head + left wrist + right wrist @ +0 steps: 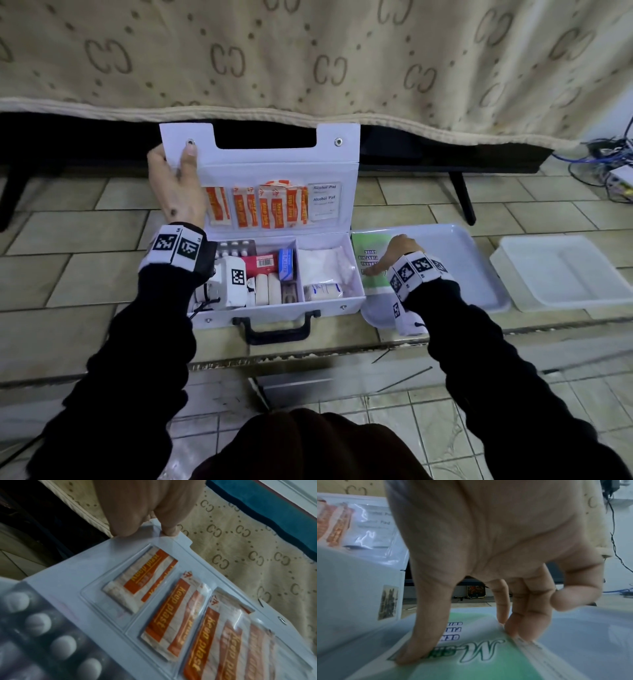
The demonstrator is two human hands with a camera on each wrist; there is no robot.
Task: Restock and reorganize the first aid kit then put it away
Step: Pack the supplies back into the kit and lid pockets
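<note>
The left hand (174, 185) pinches the upper left corner of the open lid (260, 161) of the first aid kit (274, 270), thumb in front and fingers behind, probably to keep the lid upright so the inside stays reachable. The right hand (394, 257) comes down on the green booklet (371, 270) lying in the white tray (462, 253) just right of the kit; thumb and fingertips press its opposite edges, seemingly beginning to gather it up, though it is not lifted. The kit sits open on the tiled floor in front of the bed (308, 51), its compartments already filled.

The right wrist view shows the fingertips (513, 628) catching the booklet's page edge, hidden from the head camera. The left wrist view shows the plaster packets (171, 615) tucked in clear lid pockets and a blister pack (42, 635) close below.
</note>
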